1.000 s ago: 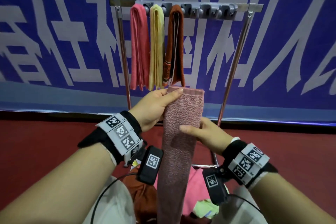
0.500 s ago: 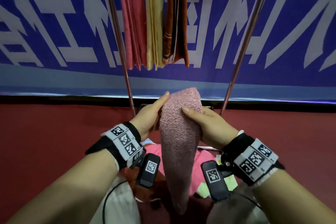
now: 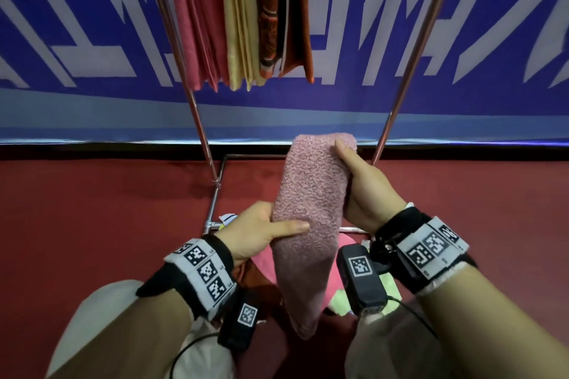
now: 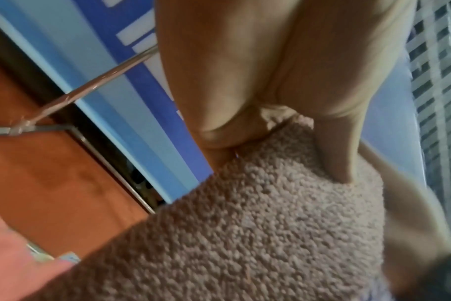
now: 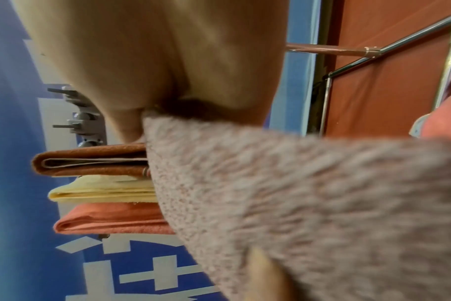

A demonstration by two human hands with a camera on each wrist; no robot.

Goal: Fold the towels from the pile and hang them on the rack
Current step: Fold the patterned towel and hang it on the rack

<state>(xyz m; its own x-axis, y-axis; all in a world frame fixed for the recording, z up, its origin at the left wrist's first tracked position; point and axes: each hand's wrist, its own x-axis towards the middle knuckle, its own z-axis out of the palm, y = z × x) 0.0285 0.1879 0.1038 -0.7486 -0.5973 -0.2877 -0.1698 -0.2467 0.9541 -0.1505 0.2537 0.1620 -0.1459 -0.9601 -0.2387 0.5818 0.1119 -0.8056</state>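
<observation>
Three folded towels hang on the rack (image 3: pixel 196 114) at top centre: coral towel (image 3: pixel 191 24), yellow towel (image 3: pixel 238 24), rust towel (image 3: pixel 295 9). The fourth, the pink towel (image 3: pixel 311 194), is at frame centre, folded narrow, not yet hung. My left hand (image 3: pixel 255 232) pinches its middle, thumb across the front. My right hand (image 3: pixel 366 194) grips the top fold. The pile (image 3: pixel 389 286), lower centre, still holds more.
</observation>
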